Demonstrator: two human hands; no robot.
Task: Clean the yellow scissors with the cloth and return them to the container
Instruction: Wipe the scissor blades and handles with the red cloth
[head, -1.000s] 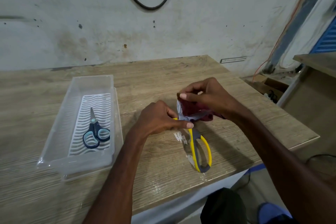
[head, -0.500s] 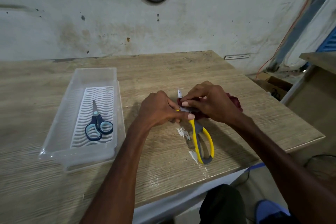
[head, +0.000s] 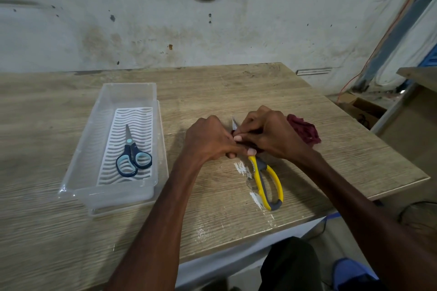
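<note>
The yellow scissors (head: 268,179) lie on the wooden table (head: 236,92), grey-lined handles toward me, blade tip poking up between my hands. My left hand (head: 209,140) grips the scissors near the pivot. My right hand (head: 267,134) pinches the dark red cloth (head: 305,131) around the blades; most of the cloth trails out behind that hand. The clear plastic container (head: 132,92) stands to the left, well apart from both hands.
Blue scissors (head: 132,153) lie on the white wavy insert inside the container. Worn white patches mark the tabletop by the yellow handles. The table's right and front edges are close. A cardboard box and cables sit on the floor at right.
My right hand and the cloth have come down from above the blades to table level, and the blade tip now shows above the cloth. My left hand keeps its grip.
</note>
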